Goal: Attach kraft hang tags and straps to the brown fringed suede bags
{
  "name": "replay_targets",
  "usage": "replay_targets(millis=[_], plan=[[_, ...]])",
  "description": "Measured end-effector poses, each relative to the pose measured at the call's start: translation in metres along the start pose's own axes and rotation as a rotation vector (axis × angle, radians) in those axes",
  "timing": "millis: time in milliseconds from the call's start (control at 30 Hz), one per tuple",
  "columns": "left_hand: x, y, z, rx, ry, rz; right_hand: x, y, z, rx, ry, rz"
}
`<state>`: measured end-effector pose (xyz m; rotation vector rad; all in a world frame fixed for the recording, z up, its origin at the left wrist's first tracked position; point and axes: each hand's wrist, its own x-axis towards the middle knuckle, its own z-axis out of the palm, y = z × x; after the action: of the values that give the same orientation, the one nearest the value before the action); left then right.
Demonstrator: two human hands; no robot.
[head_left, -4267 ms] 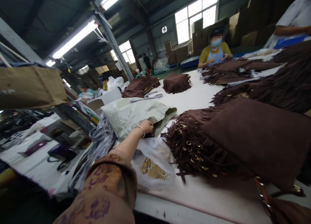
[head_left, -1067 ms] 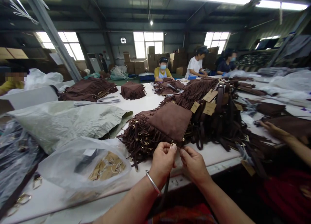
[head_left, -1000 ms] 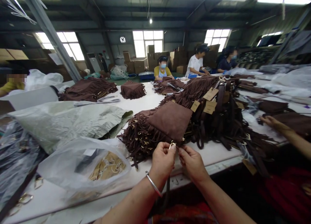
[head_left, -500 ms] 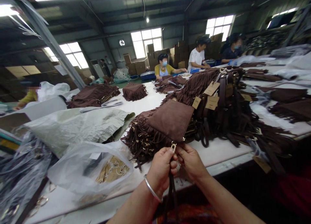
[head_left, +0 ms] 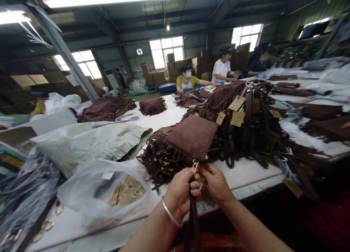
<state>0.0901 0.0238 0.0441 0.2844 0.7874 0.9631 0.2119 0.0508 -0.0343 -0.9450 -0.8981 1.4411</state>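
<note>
My left hand (head_left: 180, 190), with a silver bangle at the wrist, is closed around a dark brown strap (head_left: 194, 219) just below its gold clasp (head_left: 195, 165). The strap hangs down toward me. Close beside it, my right hand (head_left: 216, 182) pinches by the clasp; what lies between those fingertips is hidden. Under it a brown tag (head_left: 208, 197) partly shows. Just beyond both hands, a brown fringed bag (head_left: 193, 135) rests on top of a stack of similar bags (head_left: 160, 159), its gold-ringed corner meeting the clasp.
A larger heap of fringed bags (head_left: 262, 124) with tags stands right of the stack. Left of my hands lies an open plastic bag (head_left: 82, 193) holding tags (head_left: 127, 190). Plastic-wrapped straps (head_left: 27, 193) lie far left. Several co-workers, one in a white shirt (head_left: 221, 69), are across the table.
The camera view has shifted slightly. Both hands stay by the clasp, which has turned a little. More of the tag shows under my right hand. The yellow-sleeved co-worker's arm reaches farther right.
</note>
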Motion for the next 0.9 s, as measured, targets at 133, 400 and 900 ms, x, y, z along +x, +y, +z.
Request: replay_targets(millis=[133,400,900], plan=[[-0.001,0.003,0.003,-0.055,-0.014,-0.035,0.001,-0.003,0.002,-0.046,0.010,-0.022],[-0.003,0.004,0.004,-0.099,-0.013,-0.070,0.009,0.007,-0.005,-0.001,0.002,-0.047],[-0.004,0.005,0.008,-0.088,-0.029,-0.056,0.012,0.001,0.007,0.210,-0.006,0.036]])
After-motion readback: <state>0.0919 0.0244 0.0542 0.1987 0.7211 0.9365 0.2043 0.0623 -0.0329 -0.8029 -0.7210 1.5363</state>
